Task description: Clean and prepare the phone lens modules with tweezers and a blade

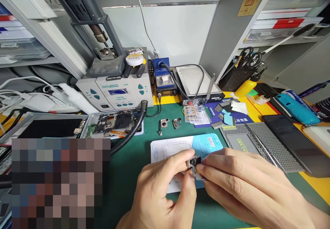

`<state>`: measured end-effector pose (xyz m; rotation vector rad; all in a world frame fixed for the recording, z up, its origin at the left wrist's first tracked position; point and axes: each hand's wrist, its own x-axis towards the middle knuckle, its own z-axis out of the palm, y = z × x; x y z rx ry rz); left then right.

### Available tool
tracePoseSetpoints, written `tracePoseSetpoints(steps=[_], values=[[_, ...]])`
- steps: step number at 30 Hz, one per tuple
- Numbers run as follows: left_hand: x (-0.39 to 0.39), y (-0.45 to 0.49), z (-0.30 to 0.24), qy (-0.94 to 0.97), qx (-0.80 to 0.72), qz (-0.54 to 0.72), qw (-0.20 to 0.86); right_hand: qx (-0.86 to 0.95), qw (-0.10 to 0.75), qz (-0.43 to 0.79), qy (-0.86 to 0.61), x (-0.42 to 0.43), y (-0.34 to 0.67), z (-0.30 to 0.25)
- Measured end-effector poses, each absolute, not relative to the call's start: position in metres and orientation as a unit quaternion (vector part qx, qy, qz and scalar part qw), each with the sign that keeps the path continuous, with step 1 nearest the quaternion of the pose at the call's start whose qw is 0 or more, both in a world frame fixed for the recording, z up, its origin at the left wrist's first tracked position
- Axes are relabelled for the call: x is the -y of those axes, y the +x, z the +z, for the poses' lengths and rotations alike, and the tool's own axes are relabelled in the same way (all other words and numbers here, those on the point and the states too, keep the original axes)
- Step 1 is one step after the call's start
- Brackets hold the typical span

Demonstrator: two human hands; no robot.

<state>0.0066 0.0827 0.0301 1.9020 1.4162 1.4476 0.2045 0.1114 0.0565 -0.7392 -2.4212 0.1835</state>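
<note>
- We work on the green mat [129, 160], mid bench; a hot-air station [117, 88] sits far left and a black grid plate [265, 143] to the right.
- Near left, a phone chassis tray [110, 124] holds an opened board, well apart from our hands.
- A white-and-blue card [180, 146] lies on the mat right under our hands, so a dropped part would likely land on it.
- Our left hand [162, 191] pinches the small camera module [194, 162] from the left, thumb and forefinger closed on it.
- Our right hand [239, 181] closes on the same module from the right, fingertips tight at its lower edge; we cannot tell whether a film or a flex is under them.
- The module is held just above the card, centre near, lens facing us.
- To do this well, we judge: keep pads on the metal sides, off the lens, work low over the card, and pull gently so nothing bends.
- Two spare camera modules [170, 123] lie farther back on the mat, untouched; we keep them apart from the one in hand.
</note>
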Motion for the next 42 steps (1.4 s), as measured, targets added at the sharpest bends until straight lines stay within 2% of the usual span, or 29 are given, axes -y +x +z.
tracePoseSetpoints(steps=[7,42], values=[[-0.082,0.002,0.039,0.691,-0.500,0.479,0.207,0.907,0.322,0.072,-0.263,-0.108,0.205,0.056],[-0.084,0.001,0.043,0.683,-0.498,0.476,0.242,0.916,0.296,0.023,-0.268,-0.110,0.203,0.051]])
